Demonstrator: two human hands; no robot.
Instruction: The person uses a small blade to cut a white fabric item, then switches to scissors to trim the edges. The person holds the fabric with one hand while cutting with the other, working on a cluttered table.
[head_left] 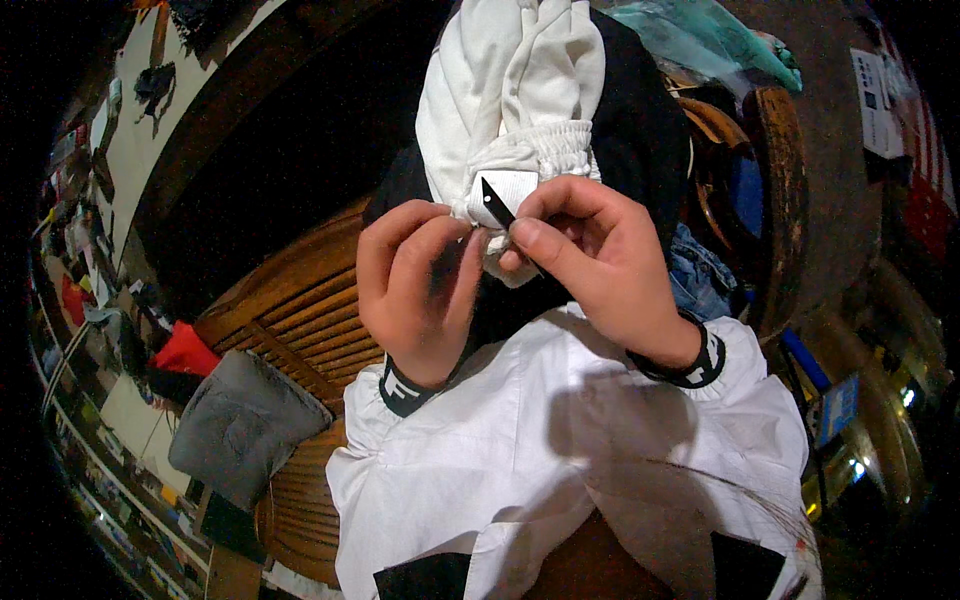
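Observation:
A white garment (510,90) with a gathered elastic edge lies bunched over dark cloth in front of me. My left hand (415,285) is closed, its fingertips pinching the garment's near end. Between thumb and forefinger, my right hand (605,265) grips a small black pointed tool (496,204) with a white dot on it. The tool's tip points up and left, across a ribbed white patch (517,184) on the garment. Part of the tool is hidden behind the right fingers, so its full shape does not show.
On the left, a slatted wooden bench (300,290) carries a grey cushion (245,425), with a red cloth (185,349) beside it. To the right are blue denim (700,275), a dark wooden edge (785,200) and a greenish plastic bag (700,40). My white clothing spreads below my hands.

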